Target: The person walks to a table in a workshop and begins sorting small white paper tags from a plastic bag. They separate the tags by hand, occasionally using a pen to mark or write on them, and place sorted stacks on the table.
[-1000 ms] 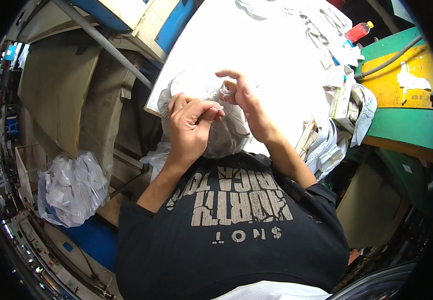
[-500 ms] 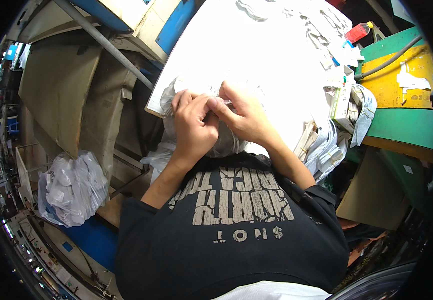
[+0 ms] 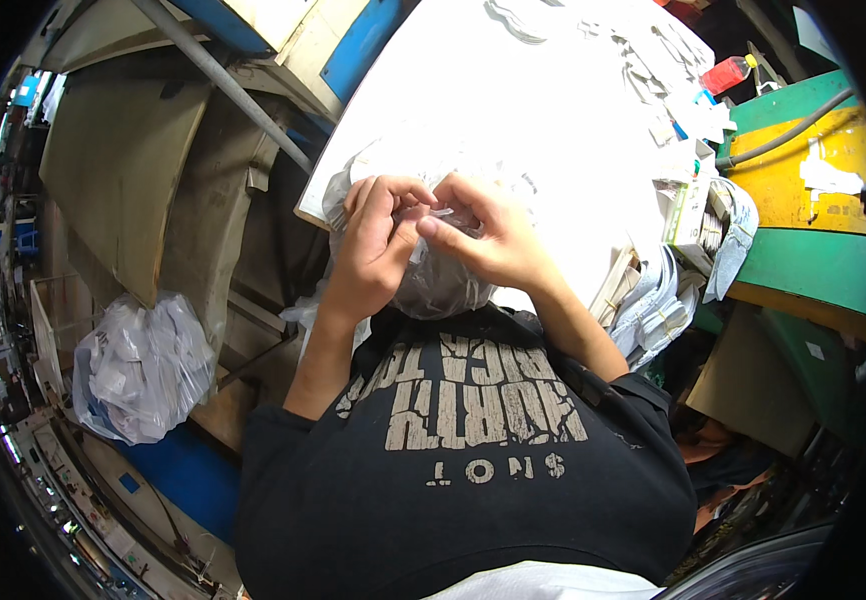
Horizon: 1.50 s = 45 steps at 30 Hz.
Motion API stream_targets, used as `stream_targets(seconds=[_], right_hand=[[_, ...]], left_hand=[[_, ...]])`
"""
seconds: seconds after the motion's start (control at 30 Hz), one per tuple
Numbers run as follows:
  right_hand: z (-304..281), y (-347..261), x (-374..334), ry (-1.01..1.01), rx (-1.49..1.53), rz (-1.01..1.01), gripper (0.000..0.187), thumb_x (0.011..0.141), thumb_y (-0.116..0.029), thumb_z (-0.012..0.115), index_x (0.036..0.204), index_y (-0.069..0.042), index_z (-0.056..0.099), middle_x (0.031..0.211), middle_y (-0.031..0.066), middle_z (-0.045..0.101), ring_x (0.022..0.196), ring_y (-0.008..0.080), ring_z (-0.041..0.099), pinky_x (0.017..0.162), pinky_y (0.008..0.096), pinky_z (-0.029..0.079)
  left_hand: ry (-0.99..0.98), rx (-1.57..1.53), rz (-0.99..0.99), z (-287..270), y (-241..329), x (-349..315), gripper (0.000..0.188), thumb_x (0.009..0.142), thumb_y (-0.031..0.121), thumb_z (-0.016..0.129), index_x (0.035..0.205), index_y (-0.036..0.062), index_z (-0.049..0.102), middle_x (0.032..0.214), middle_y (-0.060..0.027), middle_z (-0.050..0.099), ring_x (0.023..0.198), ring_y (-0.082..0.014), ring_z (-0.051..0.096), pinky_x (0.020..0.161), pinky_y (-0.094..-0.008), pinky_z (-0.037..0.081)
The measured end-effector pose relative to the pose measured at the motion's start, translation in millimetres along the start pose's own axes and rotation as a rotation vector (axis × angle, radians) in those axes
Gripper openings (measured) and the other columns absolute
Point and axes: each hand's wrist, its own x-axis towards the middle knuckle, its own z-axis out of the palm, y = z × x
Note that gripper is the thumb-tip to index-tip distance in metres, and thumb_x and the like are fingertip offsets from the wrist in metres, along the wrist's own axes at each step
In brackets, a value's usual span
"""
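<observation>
A clear plastic bag (image 3: pixel 443 288) with pale contents sits at the near edge of the white table, close against my shirt. My left hand (image 3: pixel 371 245) is over its left side, with fingers curled and the thumb meeting them. From the right, my right hand (image 3: pixel 501 238) bends its fingers and thumb in on the bag's gathered top. Between the fingertips a thin whitish strip (image 3: pixel 440 212) shows, apparently a twisted end of the bag. The fingers hide part of the grip.
The white table (image 3: pixel 543 110) is glaringly bright. Stacked pale cut pieces (image 3: pixel 658 305) and an open box (image 3: pixel 690 205) line its right edge; a red bottle (image 3: pixel 728 74) lies beyond. A filled plastic bag (image 3: pixel 143 368) hangs at left, and a metal bar (image 3: pixel 223 80) slants above it.
My hands have drawn slightly apart, and the left fingers have lifted and opened somewhat. More of the bag now shows below them. The whole view has shifted a little.
</observation>
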Motion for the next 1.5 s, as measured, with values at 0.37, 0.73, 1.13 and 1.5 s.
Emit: stream_targets(seconds=[0.37, 0.73, 1.13, 1.5], right_hand=[[9, 20, -4, 0.037, 0.094, -0.056, 0.033, 0.092, -0.033, 0.080, 0.087, -0.002, 0.070, 0.069, 0.0047, 0.055, 0.066, 0.0147, 0.051, 0.060, 0.0323, 0.040], [1, 2, -2, 0.009, -0.259, -0.125, 0.034, 0.088, -0.036, 0.085, 0.089, -0.005, 0.071, 0.073, 0.0048, 0.055, 0.075, 0.0179, 0.054, 0.068, 0.0327, 0.041], [8, 26, -4, -0.046, 0.118, -0.019, 0.039, 0.105, -0.033, 0.065, 0.077, -0.006, 0.066, 0.062, 0.0019, 0.049, 0.072, 0.0161, 0.042, 0.068, 0.0352, 0.038], [22, 30, -15, 0.065, 0.555, 0.136, 0.039, 0.110, -0.027, 0.058, 0.079, -0.004, 0.065, 0.074, -0.0048, 0.048, 0.075, 0.0076, 0.041, 0.068, 0.0282, 0.035]], left_hand=[[-0.030, -0.354, -0.071, -3, -18, 3, 0.020, 0.102, 0.002, 0.065, 0.119, 0.0052, 0.055, 0.102, -0.0019, 0.059, 0.093, -0.0069, 0.055, 0.083, -0.0227, 0.046], [-0.011, -0.461, -0.092, 4, -15, 8, 0.020, 0.101, -0.003, 0.065, 0.105, 0.0058, 0.047, 0.098, -0.0051, 0.063, 0.090, -0.0081, 0.060, 0.082, -0.0243, 0.052], [-0.045, -0.153, -0.013, -7, -4, 5, 0.038, 0.092, 0.001, 0.074, 0.124, 0.0047, 0.055, 0.097, -0.0063, 0.066, 0.096, -0.0139, 0.062, 0.089, -0.0309, 0.049], [-0.063, 0.280, 0.030, -8, 6, 13, 0.029, 0.082, 0.004, 0.085, 0.105, 0.0060, 0.068, 0.086, -0.0019, 0.055, 0.078, -0.0134, 0.051, 0.072, -0.0284, 0.045]])
